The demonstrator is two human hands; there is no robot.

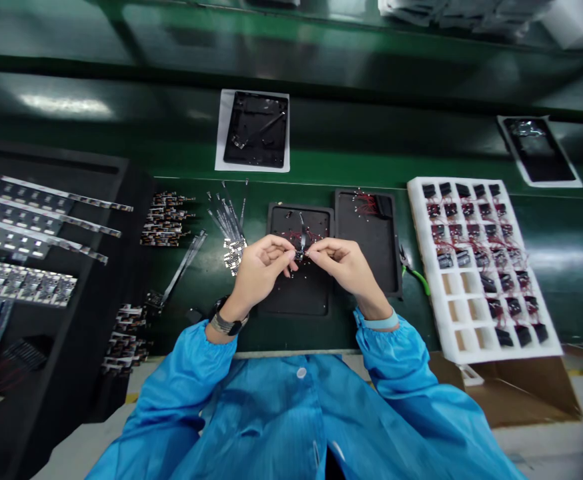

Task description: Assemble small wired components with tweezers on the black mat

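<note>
Above a shallow black tray [296,300], my two hands meet over a small circuit board with a dark flat ribbon cable [303,230]. My left hand [264,270] pinches the board's left end between thumb and fingers. The fingertips of my right hand [341,265] are closed on its right end. The cable rises from the board and curves away from me. Behind my fingers, thin red wires [314,237] and small pale bits lie in the tray. The board's details are partly hidden by my fingertips.
Right of the hands are a second black tray [366,260], green-handled cutters [416,272] and a white foam tray [449,333] of black wired parts. Several ribbon-cable boards [234,250] lie to the left, near a black rack [71,333]. A black housing [256,130] lies behind.
</note>
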